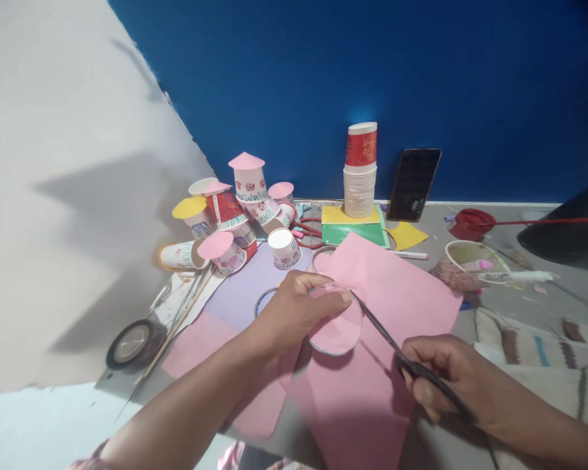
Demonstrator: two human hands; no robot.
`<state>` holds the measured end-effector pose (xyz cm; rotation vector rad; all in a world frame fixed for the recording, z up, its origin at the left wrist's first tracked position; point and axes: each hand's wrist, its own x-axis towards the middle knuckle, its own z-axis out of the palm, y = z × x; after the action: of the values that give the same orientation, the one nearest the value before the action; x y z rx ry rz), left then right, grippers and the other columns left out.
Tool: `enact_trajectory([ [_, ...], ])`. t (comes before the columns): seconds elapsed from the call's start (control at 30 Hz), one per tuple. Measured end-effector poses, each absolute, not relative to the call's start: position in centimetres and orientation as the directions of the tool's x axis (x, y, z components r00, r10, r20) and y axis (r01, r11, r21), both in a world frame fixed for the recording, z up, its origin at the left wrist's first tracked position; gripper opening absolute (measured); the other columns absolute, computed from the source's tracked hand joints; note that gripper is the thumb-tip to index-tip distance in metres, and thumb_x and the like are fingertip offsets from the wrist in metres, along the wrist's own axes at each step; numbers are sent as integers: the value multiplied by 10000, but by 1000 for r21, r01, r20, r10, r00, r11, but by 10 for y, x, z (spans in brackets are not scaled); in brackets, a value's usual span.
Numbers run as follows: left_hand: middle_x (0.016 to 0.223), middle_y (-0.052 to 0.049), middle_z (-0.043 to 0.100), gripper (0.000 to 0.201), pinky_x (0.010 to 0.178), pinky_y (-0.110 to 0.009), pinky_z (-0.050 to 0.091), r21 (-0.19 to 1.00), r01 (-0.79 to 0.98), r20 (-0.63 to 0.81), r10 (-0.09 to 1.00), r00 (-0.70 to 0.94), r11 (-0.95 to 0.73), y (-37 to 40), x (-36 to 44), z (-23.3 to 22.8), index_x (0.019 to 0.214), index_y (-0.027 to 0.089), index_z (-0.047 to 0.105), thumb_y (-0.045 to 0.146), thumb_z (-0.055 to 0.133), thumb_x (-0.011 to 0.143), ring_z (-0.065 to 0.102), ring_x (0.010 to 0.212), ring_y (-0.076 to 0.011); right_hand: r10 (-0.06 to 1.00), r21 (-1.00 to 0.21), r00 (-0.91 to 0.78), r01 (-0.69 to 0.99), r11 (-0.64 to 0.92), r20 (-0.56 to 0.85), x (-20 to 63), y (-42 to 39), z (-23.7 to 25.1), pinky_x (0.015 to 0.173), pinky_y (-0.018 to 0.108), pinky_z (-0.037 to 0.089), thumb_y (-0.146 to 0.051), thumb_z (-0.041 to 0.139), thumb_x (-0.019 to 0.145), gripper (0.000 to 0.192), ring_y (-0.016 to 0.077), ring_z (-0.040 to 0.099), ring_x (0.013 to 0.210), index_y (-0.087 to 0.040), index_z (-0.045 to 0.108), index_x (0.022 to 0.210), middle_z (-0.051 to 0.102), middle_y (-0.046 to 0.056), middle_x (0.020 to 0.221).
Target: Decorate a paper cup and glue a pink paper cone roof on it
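My left hand (298, 310) pinches a pink paper circle (336, 329) between thumb and fingers, the thumb lying on its face near the top. A dark line runs round the circle's edge. My right hand (436, 382) is wrapped round the handles of dark scissors (379, 326). Their blades point up and left, with the tips at the circle's upper right edge; the blades look nearly together. Underneath lies a large sheet of pink paper (392, 281). A second pink sheet (255, 385) and a lilac sheet (235, 297) spread to the left.
Several decorated paper cups (249, 183), some topped with paper cones, stand at the back left. A cup stack (359, 189) rests on yellow and green paper beside a phone (414, 185). Black tape (136, 344) lies left, a pen-holding bowl (453, 271) right. A blue wall (298, 78) rises behind.
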<state>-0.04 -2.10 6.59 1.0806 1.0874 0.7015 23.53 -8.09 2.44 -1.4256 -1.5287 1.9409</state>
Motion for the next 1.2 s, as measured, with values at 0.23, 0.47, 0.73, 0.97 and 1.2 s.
enact_trajectory([
  [0.23,566,65,410,401,522,-218,283,938,14,-328,871,365,347,-22,-1,64,549,160,530,334,856,703,339,545,-62,736,-853,-435,321,-411,-518,235,-83,26,534,237,302,-742,806,649,627,87,367,523,-219,461,609,499,-41,529],
  [0.47,577,51,416,364,532,-232,254,942,110,-332,845,419,316,-22,-5,64,576,149,571,353,831,727,355,568,-79,723,-853,-453,286,-436,-521,238,-85,19,548,231,323,-554,798,701,474,83,376,527,-219,472,625,520,-50,533],
  [0.73,586,32,526,324,621,-257,391,951,187,-305,833,462,245,-19,-11,58,569,157,632,339,781,791,443,595,-102,710,-828,-434,372,-420,-555,238,-82,27,533,239,279,-472,806,686,437,86,378,540,-219,459,603,523,-45,543],
  [0.97,582,27,499,289,545,-246,320,933,162,-360,794,490,322,-20,-10,60,603,144,657,336,799,765,436,583,-102,698,-826,-444,343,-446,-561,237,-85,21,525,236,282,-500,810,695,477,74,348,510,-226,435,590,497,-61,509],
  [1.2,551,35,478,314,503,-244,299,915,176,-399,753,524,363,-20,-11,63,572,151,622,344,814,729,403,531,-88,671,-810,-456,367,-457,-585,237,-84,28,515,235,260,-513,816,682,536,72,363,513,-232,370,582,507,-53,529],
])
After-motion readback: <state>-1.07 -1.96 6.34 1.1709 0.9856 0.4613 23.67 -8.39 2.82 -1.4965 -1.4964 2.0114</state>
